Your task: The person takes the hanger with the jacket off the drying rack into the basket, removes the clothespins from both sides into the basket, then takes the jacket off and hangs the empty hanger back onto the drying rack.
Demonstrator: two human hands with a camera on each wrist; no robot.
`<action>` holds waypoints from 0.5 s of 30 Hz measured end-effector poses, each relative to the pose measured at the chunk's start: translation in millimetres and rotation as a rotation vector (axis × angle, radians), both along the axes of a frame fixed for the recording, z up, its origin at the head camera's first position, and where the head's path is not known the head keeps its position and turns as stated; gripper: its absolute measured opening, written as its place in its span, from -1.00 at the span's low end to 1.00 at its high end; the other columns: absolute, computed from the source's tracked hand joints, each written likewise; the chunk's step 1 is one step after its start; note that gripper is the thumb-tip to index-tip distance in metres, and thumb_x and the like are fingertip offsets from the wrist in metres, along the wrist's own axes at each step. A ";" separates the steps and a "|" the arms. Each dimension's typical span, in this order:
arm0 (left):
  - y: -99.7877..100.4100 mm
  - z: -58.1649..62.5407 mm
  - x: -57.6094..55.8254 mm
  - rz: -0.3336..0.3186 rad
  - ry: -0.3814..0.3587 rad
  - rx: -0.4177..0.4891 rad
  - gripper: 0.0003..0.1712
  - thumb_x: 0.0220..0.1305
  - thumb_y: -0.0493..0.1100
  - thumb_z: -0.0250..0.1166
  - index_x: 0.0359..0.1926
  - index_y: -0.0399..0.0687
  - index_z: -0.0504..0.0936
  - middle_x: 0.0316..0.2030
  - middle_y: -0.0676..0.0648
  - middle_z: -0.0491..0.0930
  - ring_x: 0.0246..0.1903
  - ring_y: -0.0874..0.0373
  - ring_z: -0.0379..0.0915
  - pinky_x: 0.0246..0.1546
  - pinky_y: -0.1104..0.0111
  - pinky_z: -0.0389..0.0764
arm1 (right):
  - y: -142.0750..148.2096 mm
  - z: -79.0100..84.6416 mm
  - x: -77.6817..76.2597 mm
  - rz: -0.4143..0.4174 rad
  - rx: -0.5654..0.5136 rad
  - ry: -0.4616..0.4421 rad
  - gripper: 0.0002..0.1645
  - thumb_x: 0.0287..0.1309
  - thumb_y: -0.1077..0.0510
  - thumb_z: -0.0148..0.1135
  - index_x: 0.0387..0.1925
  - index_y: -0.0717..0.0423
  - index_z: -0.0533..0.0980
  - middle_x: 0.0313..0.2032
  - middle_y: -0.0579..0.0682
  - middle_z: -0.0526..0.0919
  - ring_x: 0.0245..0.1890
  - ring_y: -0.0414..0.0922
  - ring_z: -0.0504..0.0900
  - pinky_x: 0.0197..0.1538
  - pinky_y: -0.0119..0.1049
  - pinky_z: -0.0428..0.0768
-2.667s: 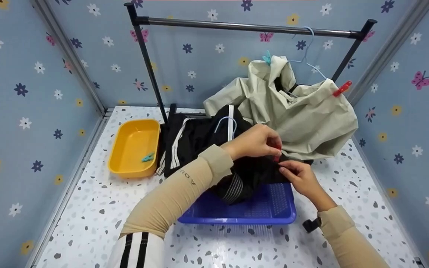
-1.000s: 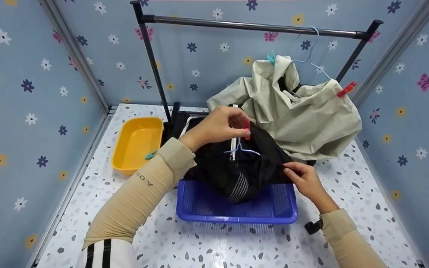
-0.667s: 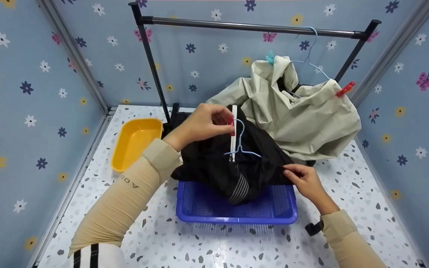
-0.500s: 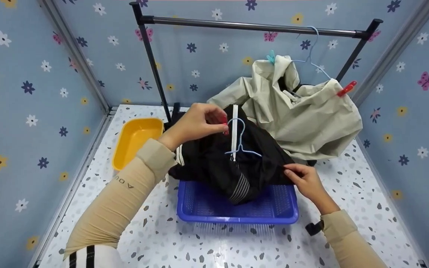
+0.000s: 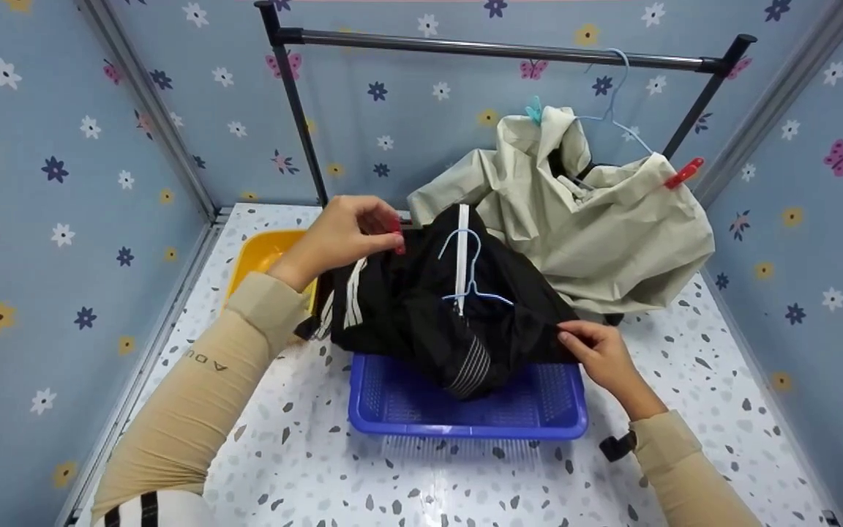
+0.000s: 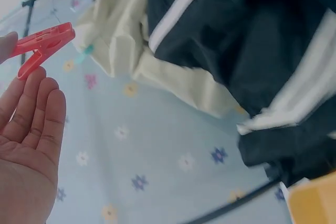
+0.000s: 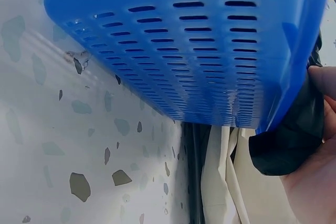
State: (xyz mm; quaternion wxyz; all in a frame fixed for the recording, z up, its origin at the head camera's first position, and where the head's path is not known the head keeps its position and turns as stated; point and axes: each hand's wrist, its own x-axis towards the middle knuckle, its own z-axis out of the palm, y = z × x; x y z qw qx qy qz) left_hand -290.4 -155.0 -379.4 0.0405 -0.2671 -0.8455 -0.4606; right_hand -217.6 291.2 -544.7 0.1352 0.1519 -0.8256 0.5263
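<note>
My left hand (image 5: 345, 234) pinches a red clothespin (image 6: 46, 43) between thumb and fingertips, left of the hanger hook and over the left part of the black garment (image 5: 429, 315). White stripes run along this garment, which lies heaped across the back of a blue basket (image 5: 465, 429). A light-blue hanger (image 5: 473, 263) pokes out of its middle, hook up; the rest of that hanger is hidden in the cloth. At the garment's right edge, my right hand (image 5: 601, 355) pinches the black fabric, close to the basket rim in the right wrist view.
Behind stands a black clothes rack (image 5: 465, 47). A beige jacket (image 5: 597, 249) hangs there on a blue hanger, with a teal clothespin (image 5: 534, 110) and a red clip (image 5: 685, 173) on it. A yellow tub (image 5: 257, 252) sits at left, partly behind my left arm.
From beside my right hand, my left hand has moved left across the garment with the red clothespin, past the hanger hook. My right hand keeps its grip on the garment's edge.
</note>
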 end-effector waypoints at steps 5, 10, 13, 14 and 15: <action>-24.1 -6.7 -4.4 0.069 -0.018 -0.023 -0.72 0.37 -0.17 0.54 0.00 -0.23 0.78 -0.15 -0.16 0.80 -0.27 0.13 0.65 -0.18 0.52 0.64 | 0.1 -0.4 -0.5 0.001 0.000 0.007 -0.87 0.22 0.53 0.40 -0.22 0.39 0.77 -0.32 0.15 0.84 -0.30 -0.48 0.63 -0.17 -0.66 0.55; -45.7 -13.8 -5.5 0.134 -0.031 -0.025 -0.69 0.39 -0.15 0.54 0.03 -0.25 0.77 -0.11 -0.20 0.79 -0.25 0.14 0.64 -0.18 0.53 0.63 | 0.2 -0.8 -0.6 -0.001 0.002 0.007 -0.88 0.22 0.52 0.41 -0.22 0.40 0.77 -0.31 0.15 0.85 -0.27 -0.49 0.64 -0.15 -0.67 0.55; -58.6 -19.4 -5.6 0.170 -0.045 -0.022 -0.68 0.41 -0.14 0.52 0.05 -0.25 0.77 -0.09 -0.21 0.79 -0.22 0.15 0.65 -0.16 0.53 0.63 | 0.3 -0.3 -0.3 0.004 0.002 0.002 -0.87 0.24 0.51 0.41 -0.21 0.38 0.78 -0.30 0.14 0.85 -0.26 -0.48 0.65 -0.13 -0.66 0.56; -62.9 -21.7 -5.4 0.184 -0.054 -0.020 -0.69 0.41 -0.14 0.52 0.05 -0.24 0.77 -0.09 -0.19 0.79 -0.22 0.14 0.65 -0.16 0.53 0.64 | 0.3 -0.6 -0.3 0.007 -0.001 0.000 -0.87 0.24 0.51 0.41 -0.20 0.38 0.78 -0.30 0.11 0.86 -0.26 -0.48 0.65 -0.13 -0.66 0.56; -67.2 -24.1 -5.1 0.198 -0.059 -0.021 -0.69 0.42 -0.13 0.52 0.05 -0.22 0.77 -0.10 -0.19 0.79 -0.22 0.14 0.65 -0.16 0.53 0.63 | 0.3 -1.0 -0.3 0.010 -0.004 -0.002 -0.87 0.25 0.51 0.40 -0.20 0.39 0.78 -0.30 0.08 0.86 -0.26 -0.48 0.65 -0.13 -0.65 0.57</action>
